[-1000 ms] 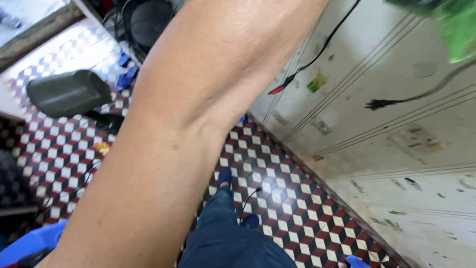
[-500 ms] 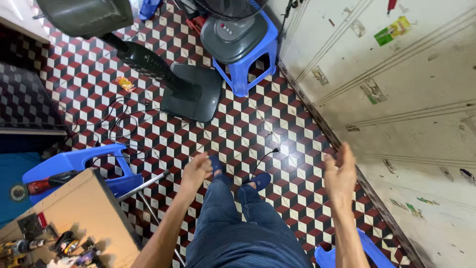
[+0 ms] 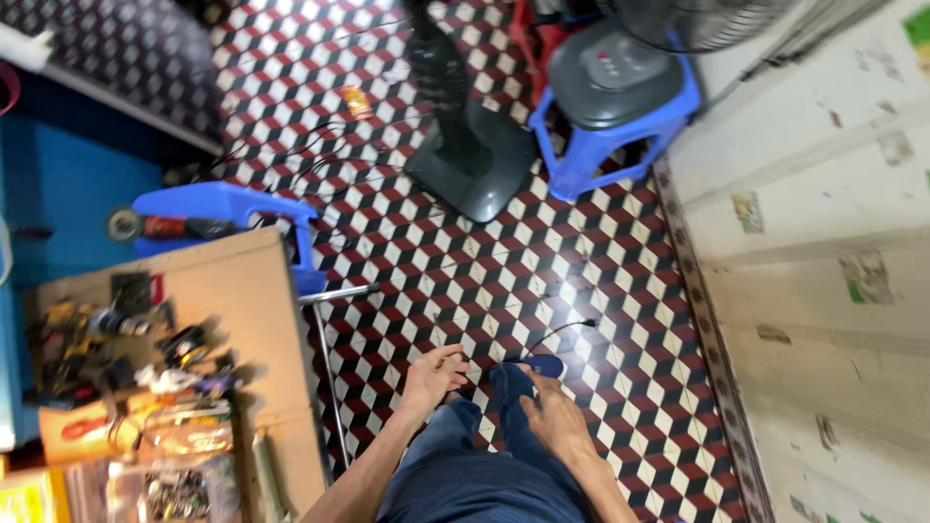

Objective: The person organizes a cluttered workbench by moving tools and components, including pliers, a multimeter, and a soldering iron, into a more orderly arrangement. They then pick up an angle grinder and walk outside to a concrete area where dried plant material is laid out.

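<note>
We look down past our knees at a floor of red, black and white tiles. Our left hand hangs loosely curled and holds nothing, just beside the left knee; our right hand lies flat, fingers together, on the dark blue trouser leg. The blue shoe sits just ahead of the right hand, toe pointing away from us, nearer that hand than the left. A thin black cable curves off from it. Farther ahead stand a fan base and a blue plastic stool; a cluttered wooden bench lies to our left.
</note>
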